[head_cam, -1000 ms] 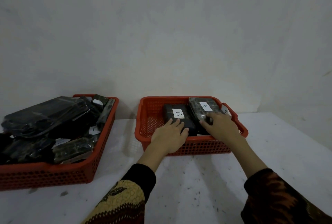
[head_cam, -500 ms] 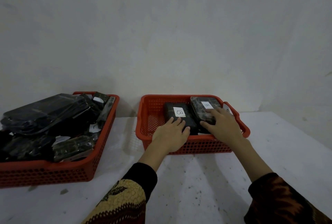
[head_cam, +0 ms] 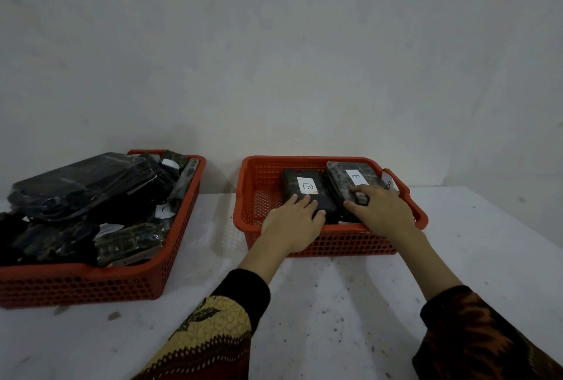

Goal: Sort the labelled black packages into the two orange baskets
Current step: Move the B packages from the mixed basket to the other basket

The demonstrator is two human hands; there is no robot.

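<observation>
Lying flat in the right orange basket [head_cam: 330, 236], two black packages are showing white labels face up: one [head_cam: 304, 193] is sitting toward the middle, its label reading like a "B", and the other [head_cam: 353, 180] is lying just beside it on the right, also marked "B" and slightly raised along its near edge. A further label is peeking out at the basket's far right corner, though what it belongs to is hidden. The left hand [head_cam: 294, 221] is resting over the near rim with its fingers straight and laid on the near end of the middle package, apparently pressing it down and squaring it against its neighbour. The right hand [head_cam: 380, 209] is reaching over the same rim, its fingers loosely bent over the near end of the right package; whether they are gripping it or only nudging it into line is hard to tell. Both labels are facing upward, probably so the sorted letter stays readable. Well apart to the left, the other orange basket [head_cam: 100, 282] is sitting heaped with more black packages [head_cam: 82, 187] piled unevenly, some tilted against the wall of it, with white labels showing between them. Both baskets are standing on a white, speckled table [head_cam: 335, 318] against a plain wall, and patterned sleeves are covering the person's forearms.
</observation>
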